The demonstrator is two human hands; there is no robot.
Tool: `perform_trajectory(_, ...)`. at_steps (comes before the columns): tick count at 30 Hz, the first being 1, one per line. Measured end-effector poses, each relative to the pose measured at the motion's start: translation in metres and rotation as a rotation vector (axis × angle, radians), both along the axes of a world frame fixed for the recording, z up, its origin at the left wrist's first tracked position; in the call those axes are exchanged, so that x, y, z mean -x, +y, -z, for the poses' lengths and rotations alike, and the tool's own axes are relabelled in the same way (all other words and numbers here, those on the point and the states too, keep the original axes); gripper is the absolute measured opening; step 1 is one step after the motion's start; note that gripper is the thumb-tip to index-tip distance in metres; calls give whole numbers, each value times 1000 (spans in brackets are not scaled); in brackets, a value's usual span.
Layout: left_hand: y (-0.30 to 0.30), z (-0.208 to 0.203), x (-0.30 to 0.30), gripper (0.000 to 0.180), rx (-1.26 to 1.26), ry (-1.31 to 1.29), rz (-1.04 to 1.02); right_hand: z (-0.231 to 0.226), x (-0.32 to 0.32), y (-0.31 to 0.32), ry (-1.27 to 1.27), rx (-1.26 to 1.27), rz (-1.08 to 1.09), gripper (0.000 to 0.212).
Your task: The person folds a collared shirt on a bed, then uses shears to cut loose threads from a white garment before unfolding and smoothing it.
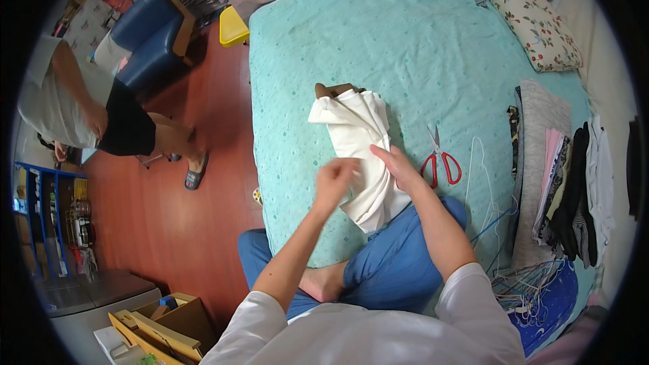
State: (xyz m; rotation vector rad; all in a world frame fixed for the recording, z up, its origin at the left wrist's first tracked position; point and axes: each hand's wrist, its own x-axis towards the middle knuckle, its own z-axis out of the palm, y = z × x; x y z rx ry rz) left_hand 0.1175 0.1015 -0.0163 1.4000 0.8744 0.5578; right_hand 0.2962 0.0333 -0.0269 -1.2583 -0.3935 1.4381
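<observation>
A white garment (351, 125) lies bunched and twisted lengthwise on the bed in front of my crossed legs, its near end touching my jeans. My right hand (400, 167) grips its right side, thumb on top and the fingers partly hidden. Over the left edge of the cloth is my left hand (337, 181), fingers curled but smeared by motion, so whether it holds any cloth is unclear. Something brown (331, 90) sticks out from the far end of the garment. Red-handled scissors (441, 162) lie just right of my right hand, blades pointing away.
The bed (304, 40) has a mint-green sheet. On the right are a white wire hanger (478, 176), folded clothes (574, 189) and a pile of hangers (534, 297). A cherry-print pillow (534, 27) lies far right. Another person (128, 118) stands on the wooden floor at left.
</observation>
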Motion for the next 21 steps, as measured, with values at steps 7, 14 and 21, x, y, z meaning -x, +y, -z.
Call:
perform_trajectory(7, 50, 66, 57, 62, -914, 786, -352, -26, 3, -3, -150, 35, 82, 50)
perform_trajectory(14, 58, 70, 55, 67, -838, 780, -360, -74, -7, 7, -373, 34, 309, 48)
perform_trajectory(21, 66, 74, 67, 71, -753, 765, -356, -168, -73, 185, -811, -236, 203, 58)
